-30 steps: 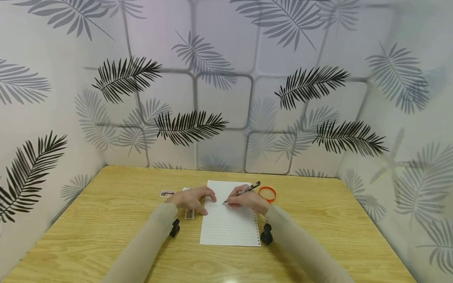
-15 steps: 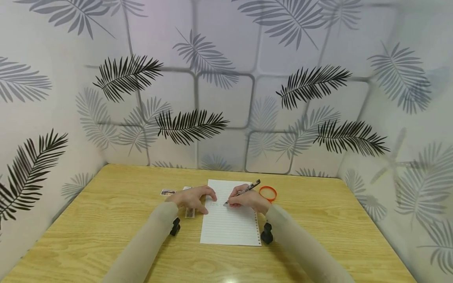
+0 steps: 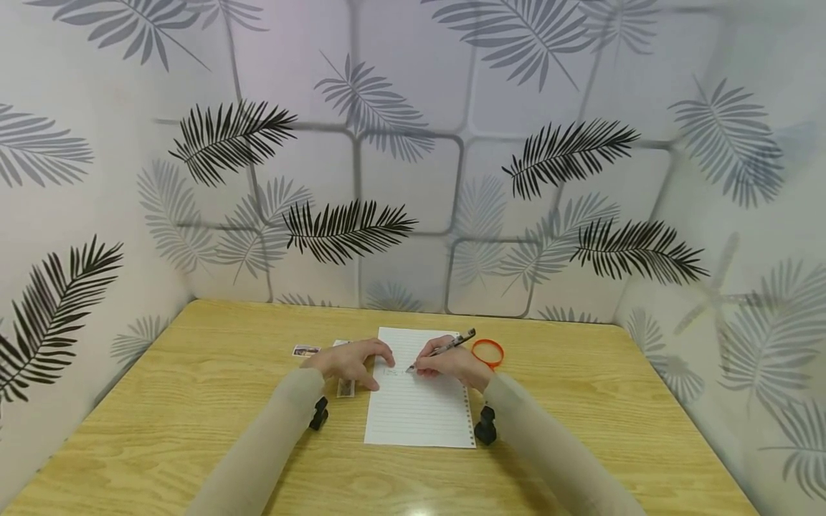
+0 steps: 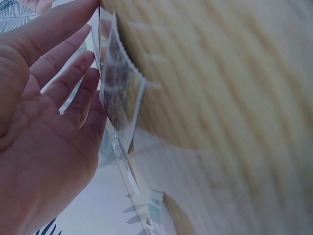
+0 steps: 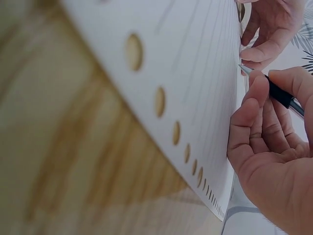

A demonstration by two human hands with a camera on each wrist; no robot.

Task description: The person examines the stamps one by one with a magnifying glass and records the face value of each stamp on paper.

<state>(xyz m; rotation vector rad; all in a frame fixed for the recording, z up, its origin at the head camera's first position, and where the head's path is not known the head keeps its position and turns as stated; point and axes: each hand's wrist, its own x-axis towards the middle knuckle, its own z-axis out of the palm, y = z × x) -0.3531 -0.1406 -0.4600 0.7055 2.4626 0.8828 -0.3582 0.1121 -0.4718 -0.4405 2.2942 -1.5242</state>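
A sheet of lined paper [image 3: 416,419] with punched holes down its right edge lies on the wooden table. Faint handwriting shows on its upper left part. My right hand [image 3: 455,366] pinches a pen [image 3: 453,342] with a dark grip, its tip at the paper by the writing. In the right wrist view the pen [image 5: 279,92] sits between thumb and fingers. My left hand [image 3: 351,361] rests with relaxed, spread fingers on the sheet's left edge. Beneath and beside that hand lie small stamp-like pictures [image 4: 121,85], partly hidden by it in the head view.
Another small picture [image 3: 306,351] lies left of the left hand. An orange-red ring [image 3: 488,353] rests right of the paper, close to the right hand. A leaf-patterned wall [image 3: 413,179] rises behind the table [image 3: 193,401].
The pen tip shifts very slightly beside the handwriting as the right hand makes small movements. The left hand and the sheet stay in place.
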